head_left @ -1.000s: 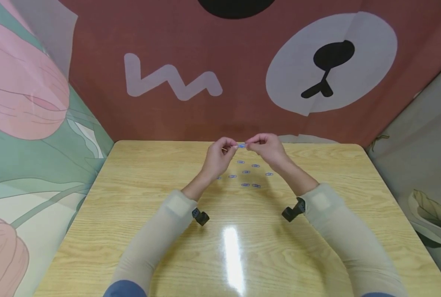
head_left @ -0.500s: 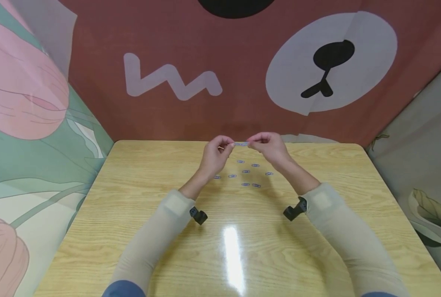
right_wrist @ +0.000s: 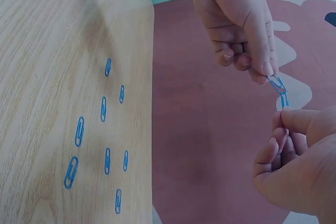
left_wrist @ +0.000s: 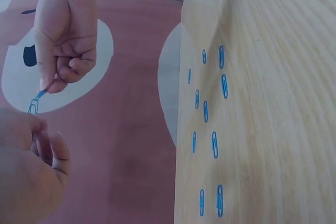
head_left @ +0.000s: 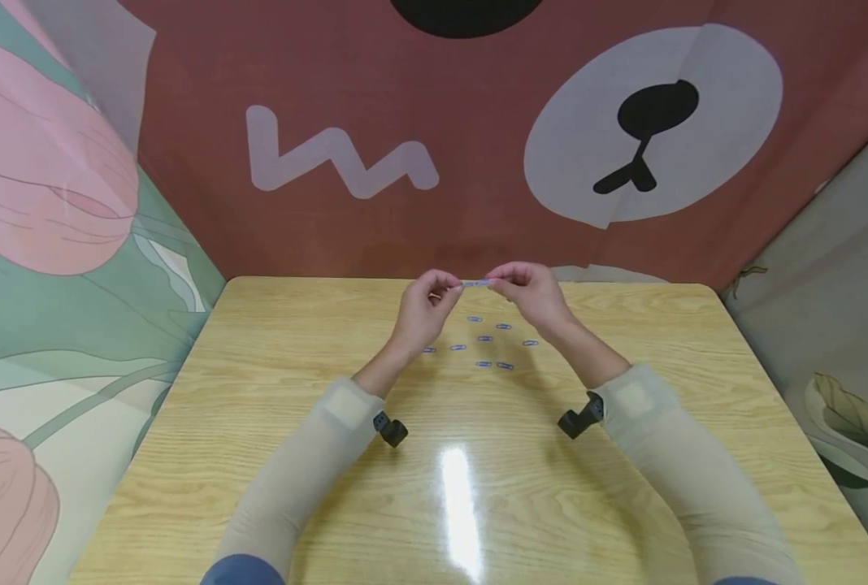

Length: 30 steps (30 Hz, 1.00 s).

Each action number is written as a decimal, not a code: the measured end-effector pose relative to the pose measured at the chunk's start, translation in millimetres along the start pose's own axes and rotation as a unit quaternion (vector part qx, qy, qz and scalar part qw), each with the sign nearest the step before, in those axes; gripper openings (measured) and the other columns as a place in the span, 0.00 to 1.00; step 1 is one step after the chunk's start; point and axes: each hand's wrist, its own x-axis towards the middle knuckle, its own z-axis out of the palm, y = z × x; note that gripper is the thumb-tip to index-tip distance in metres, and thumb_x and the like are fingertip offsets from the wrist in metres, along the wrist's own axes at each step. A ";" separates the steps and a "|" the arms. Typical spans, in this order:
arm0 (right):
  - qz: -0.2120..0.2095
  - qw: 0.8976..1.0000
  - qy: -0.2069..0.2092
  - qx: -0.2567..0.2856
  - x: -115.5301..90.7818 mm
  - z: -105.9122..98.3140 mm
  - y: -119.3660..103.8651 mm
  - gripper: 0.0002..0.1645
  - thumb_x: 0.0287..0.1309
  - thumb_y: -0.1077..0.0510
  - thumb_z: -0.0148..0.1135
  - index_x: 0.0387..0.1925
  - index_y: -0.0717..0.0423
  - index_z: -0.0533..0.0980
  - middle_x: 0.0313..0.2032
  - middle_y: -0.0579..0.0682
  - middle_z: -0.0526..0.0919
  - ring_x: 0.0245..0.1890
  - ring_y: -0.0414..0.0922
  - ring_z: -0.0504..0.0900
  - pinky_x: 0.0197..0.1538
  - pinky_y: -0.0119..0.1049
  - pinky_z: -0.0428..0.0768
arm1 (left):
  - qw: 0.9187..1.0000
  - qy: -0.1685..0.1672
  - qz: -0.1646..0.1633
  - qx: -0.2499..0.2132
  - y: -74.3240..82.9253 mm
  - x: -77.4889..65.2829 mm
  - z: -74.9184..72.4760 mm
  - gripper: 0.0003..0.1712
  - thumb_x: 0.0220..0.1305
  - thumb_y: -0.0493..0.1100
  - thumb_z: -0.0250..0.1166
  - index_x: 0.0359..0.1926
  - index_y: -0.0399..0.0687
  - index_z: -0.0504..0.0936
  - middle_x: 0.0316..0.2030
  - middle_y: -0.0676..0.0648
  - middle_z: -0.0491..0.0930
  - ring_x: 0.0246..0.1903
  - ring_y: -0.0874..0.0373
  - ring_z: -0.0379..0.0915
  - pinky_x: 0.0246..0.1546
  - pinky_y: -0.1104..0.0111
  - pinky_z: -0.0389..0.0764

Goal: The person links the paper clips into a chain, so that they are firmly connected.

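From my remote station, reading left to right: the left hand (head_left: 421, 310) pinches one blue paper clip (head_left: 469, 284) between thumb and forefinger. Just right of those fingertips, this clip meets a second blue clip (head_left: 483, 282), pinched from the opposite side by the right hand (head_left: 540, 302). Both clips are raised near the far edge of the table (head_left: 317, 357). Loose clips (head_left: 485, 338) lie on the tabletop below and between the hands. I judge the step in hand to be linking: in the right wrist view the two clips seem hooked end to end, though the overlap is too small to confirm. The next move, I judge, calls for a light outward pull to test the joint before either hand releases. I can read no brand, label or writing; the pale zigzag (head_left: 329, 141) above the left hand forms no legible word.
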 end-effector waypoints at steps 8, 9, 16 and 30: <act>-0.004 1.000 0.010 0.003 -2.1 -1.0 -4.6 0.12 0.69 0.55 0.66 0.45 0.60 0.84 0.38 0.50 0.83 0.39 0.46 0.76 0.41 0.34 0.75 | 1.000 -0.014 -0.009 -0.010 -5.3 -1.3 1.6 0.06 0.72 0.35 0.63 0.46 0.35 0.80 0.43 0.41 0.82 0.38 0.53 0.78 0.38 0.72 0.79; -0.004 1.000 0.014 0.000 -2.3 -1.1 -4.7 0.13 0.69 0.54 0.66 0.45 0.60 0.84 0.38 0.49 0.83 0.39 0.46 0.76 0.41 0.34 0.75 | 1.000 -0.013 -0.010 -0.011 -5.7 -0.8 2.3 0.07 0.73 0.36 0.63 0.47 0.35 0.80 0.44 0.41 0.82 0.38 0.53 0.78 0.38 0.71 0.79; -0.021 1.000 0.020 0.003 -4.0 -0.3 -3.3 0.13 0.69 0.55 0.66 0.45 0.61 0.84 0.38 0.50 0.83 0.36 0.45 0.75 0.38 0.33 0.73 | 0.999 -0.029 0.004 -0.026 2.5 3.4 6.9 0.12 0.71 0.41 0.67 0.50 0.40 0.80 0.48 0.45 0.82 0.39 0.51 0.80 0.39 0.68 0.81; -0.035 0.999 0.013 0.016 -7.0 3.9 -4.8 0.12 0.68 0.56 0.66 0.44 0.62 0.84 0.39 0.57 0.84 0.35 0.46 0.74 0.37 0.36 0.73 | 0.998 -0.026 -0.001 -0.050 9.2 6.2 12.5 0.08 0.70 0.39 0.67 0.46 0.38 0.83 0.39 0.43 0.85 0.29 0.45 0.73 0.24 0.73 0.70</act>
